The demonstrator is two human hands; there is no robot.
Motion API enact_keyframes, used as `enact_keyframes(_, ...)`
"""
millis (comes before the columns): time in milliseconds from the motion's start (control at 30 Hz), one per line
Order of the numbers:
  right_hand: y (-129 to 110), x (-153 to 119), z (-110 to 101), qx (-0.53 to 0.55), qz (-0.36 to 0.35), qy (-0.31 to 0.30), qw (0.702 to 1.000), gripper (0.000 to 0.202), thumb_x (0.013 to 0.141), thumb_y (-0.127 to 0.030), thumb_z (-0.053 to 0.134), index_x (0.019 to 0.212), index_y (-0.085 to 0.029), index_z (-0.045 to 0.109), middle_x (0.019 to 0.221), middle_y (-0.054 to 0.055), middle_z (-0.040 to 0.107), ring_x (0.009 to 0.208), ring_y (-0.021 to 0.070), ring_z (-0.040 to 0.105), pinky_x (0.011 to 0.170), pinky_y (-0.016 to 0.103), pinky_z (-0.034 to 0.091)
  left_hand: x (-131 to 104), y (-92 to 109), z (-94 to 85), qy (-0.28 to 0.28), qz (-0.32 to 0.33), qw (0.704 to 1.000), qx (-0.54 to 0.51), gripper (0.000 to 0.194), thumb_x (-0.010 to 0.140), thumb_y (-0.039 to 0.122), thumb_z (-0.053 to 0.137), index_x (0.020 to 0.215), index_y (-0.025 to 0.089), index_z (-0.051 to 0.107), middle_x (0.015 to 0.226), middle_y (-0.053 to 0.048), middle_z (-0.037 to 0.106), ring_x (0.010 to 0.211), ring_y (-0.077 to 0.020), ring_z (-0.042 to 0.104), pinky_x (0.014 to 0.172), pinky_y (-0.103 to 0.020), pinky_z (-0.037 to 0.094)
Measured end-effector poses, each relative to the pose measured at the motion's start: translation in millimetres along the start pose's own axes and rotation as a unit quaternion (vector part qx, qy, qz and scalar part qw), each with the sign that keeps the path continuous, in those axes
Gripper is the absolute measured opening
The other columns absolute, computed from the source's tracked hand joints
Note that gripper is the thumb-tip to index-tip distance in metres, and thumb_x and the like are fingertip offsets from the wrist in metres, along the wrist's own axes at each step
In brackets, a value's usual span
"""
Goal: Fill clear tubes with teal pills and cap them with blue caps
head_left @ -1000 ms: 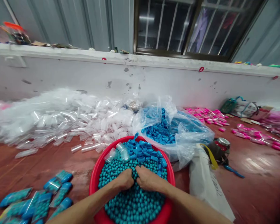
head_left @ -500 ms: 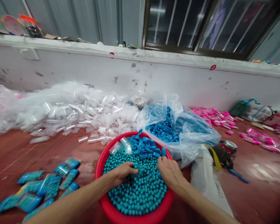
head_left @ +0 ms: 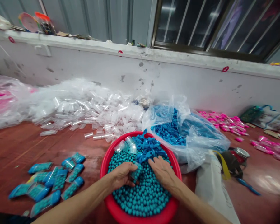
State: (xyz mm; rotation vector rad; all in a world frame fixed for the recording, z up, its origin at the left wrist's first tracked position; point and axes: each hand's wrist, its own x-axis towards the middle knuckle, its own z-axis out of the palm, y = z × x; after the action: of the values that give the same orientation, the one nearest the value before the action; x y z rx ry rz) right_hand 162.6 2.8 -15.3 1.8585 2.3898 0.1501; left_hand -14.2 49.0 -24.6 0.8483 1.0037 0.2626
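A red basin (head_left: 105,161) holds a mass of teal beads (head_left: 140,203), with blue plastic caps (head_left: 149,146) heaped at its far side. Two clear plastic tubes (head_left: 132,145) lie on the beads beside the caps. My left hand (head_left: 122,175) is closed around a clear tube filled with teal beads (head_left: 137,171), held over the middle of the basin. At the near edge of the caps, my right hand (head_left: 162,172) lies palm down over the beads, fingers slightly apart. Its fingertips are partly hidden, and I see nothing gripped in them.
Filled tubes with blue ends (head_left: 60,179) lie on the red floor at left. Loose clear tubes (head_left: 84,109) are piled along the wall. Behind the basin is a plastic bag of blue caps (head_left: 170,130). A white sack (head_left: 210,180) and pink pieces (head_left: 224,121) are at right.
My right hand has moved left and inward from the basin's right side to the edge of the caps. The bead-filled tube in my left hand shows more clearly. The view has shifted slightly left.
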Motion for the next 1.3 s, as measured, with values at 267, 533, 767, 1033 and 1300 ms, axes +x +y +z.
enact_keyframes(267, 5.3, 2.8, -8.0, 0.08, -0.038, -0.004, 0.996, 0.024, 0.081, -0.008, 0.037, 0.095, -0.02, 0.053, 0.084, 0.004, 0.06, 0.074, 0.0174, 0.059, 0.057, 0.024, 0.039, -1.3, -6.6, -0.4, -0.016, 0.052, 0.998, -0.017, 0.038, 0.06, 0.045, 0.061, 0.082, 0.018, 0.045, 0.077, -0.001, 0.06, 0.064, -0.015, 0.058, 0.052, -0.024, 0.038)
enact_keyframes(533, 1.1, 2.4, -0.1, 0.304, 0.022, 0.056, 0.951, 0.043, 0.081, -0.017, 0.042, 0.124, -0.014, 0.038, 0.106, 0.012, 0.06, 0.097, 0.0228, 0.057, 0.081, 0.035, 0.043, -9.7, -7.8, 8.0, -0.049, 0.151, 0.987, 0.015, 0.034, 0.066, 0.044, 0.057, 0.081, 0.017, 0.042, 0.069, 0.0, 0.059, 0.044, -0.0082, 0.053, 0.037, -0.017, 0.026)
enact_keyframes(767, -10.4, -7.2, -10.7, 0.428, -0.071, 0.053, 0.899, 0.037, 0.079, -0.012, 0.043, 0.114, -0.019, 0.051, 0.094, 0.006, 0.063, 0.084, 0.0176, 0.059, 0.076, 0.03, 0.046, -8.4, -19.2, 10.8, -0.002, 0.17, 0.985, 0.01, 0.03, 0.068, 0.042, 0.056, 0.08, 0.018, 0.043, 0.056, 0.007, 0.049, 0.033, -0.0045, 0.045, 0.029, -0.014, 0.027)
enact_keyframes(1033, -11.0, -4.3, -6.7, 0.441, -0.087, 0.102, 0.887, 0.038, 0.084, -0.014, 0.039, 0.119, -0.02, 0.051, 0.1, 0.006, 0.064, 0.093, 0.0179, 0.059, 0.082, 0.031, 0.047, -7.6, -21.1, 8.0, 0.022, 0.187, 0.982, 0.029, 0.029, 0.07, 0.043, 0.052, 0.081, 0.017, 0.044, 0.057, 0.006, 0.051, 0.033, -0.0045, 0.045, 0.028, -0.013, 0.025)
enact_keyframes(1300, 6.7, -18.2, -7.5, 0.316, -0.154, 0.059, 0.934, 0.04, 0.083, -0.008, 0.037, 0.114, -0.023, 0.056, 0.105, 0.006, 0.063, 0.093, 0.0166, 0.058, 0.083, 0.031, 0.046, -7.7, -19.2, 4.2, 0.053, 0.181, 0.981, 0.049, 0.029, 0.07, 0.043, 0.049, 0.082, 0.017, 0.043, 0.056, 0.007, 0.05, 0.032, -0.0031, 0.041, 0.028, -0.013, 0.022)
